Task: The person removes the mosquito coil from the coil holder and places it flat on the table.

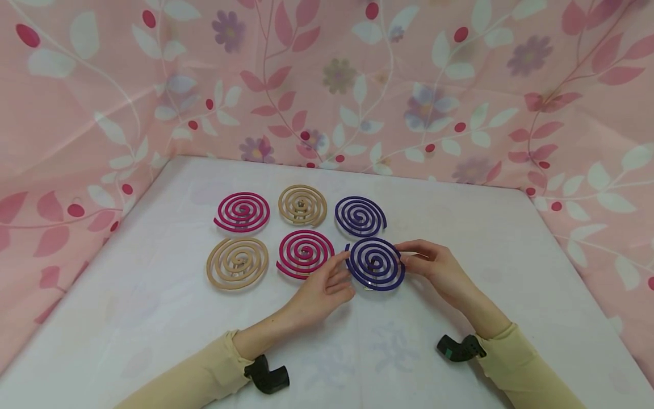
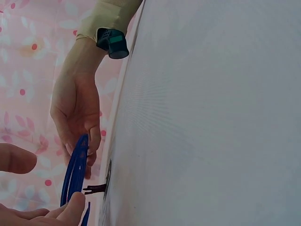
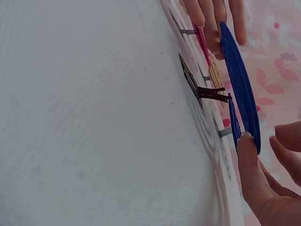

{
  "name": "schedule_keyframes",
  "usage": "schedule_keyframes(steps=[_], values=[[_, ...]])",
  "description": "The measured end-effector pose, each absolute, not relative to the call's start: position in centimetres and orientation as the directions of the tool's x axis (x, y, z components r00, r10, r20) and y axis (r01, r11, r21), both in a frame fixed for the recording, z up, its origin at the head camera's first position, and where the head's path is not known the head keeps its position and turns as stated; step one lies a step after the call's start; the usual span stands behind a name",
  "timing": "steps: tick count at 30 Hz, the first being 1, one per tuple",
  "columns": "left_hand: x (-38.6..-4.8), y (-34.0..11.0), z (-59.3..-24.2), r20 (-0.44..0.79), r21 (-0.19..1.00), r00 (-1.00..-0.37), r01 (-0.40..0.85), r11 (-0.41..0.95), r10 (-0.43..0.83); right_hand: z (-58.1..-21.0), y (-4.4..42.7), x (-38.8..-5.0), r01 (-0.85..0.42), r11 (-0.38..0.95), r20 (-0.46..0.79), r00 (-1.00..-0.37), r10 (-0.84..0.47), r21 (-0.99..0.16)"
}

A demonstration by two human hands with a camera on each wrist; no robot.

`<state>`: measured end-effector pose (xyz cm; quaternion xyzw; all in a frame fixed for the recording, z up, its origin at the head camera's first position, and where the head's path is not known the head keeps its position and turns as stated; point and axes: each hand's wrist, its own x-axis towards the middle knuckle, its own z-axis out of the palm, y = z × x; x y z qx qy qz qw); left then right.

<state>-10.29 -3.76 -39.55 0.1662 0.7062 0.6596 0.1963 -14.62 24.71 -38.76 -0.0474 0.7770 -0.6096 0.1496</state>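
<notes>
coil (image 1: 375,263), dark blue, held between left fingers (image 1: 338,261) and right fingers (image 1: 420,246)

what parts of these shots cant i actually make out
Head view: part of the near magenta mosquito coil, hidden by the left hand.
Head view: much of the dark stand, hidden by the near dark blue mosquito coil.
Left wrist view: the rest of the left hand, cut off by the frame edges.
Right wrist view: what the specks are, too small.
</notes>
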Motion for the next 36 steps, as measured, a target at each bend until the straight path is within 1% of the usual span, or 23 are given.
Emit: schedule_keyframes(steps=[6, 16, 25, 29, 36], values=[[-10.3, -3.8, -39.3, -0.058, 0.997, -0.869, -0.029, 0.068, 0.491, -38.6, 24.7, -14.6, 0.129, 0.23, -0.187, -0.948, -0.256, -0.965], [-10.6, -3.7, -39.5, -0.029, 1.0, -0.871, -0.025, 0.014, 0.491, -38.3, 24.8, -14.7, 0.136, 0.202, -0.187, -0.947, -0.261, -0.97], [-11.2, -3.3, -39.3, 0.005, 1.0, -0.882, -0.009, -0.028, 0.472, -38.0, 25.6, -14.7, 0.113, 0.192, -0.163, -0.95, -0.265, -0.975], [-11.8, -2.6, -38.8, 0.016, 0.998, -0.906, -0.011, -0.063, 0.423, -37.2, 26.1, -14.9, 0.127, 0.127, -0.156, -0.955, -0.251, -0.984], [-13.0, -1.1, -37.8, 0.033, 0.995, -0.947, 0.001, -0.1, 0.321, -35.8, 27.0, -15.2, 0.147, -0.093, -0.12, -0.961, -0.249, -0.985]])
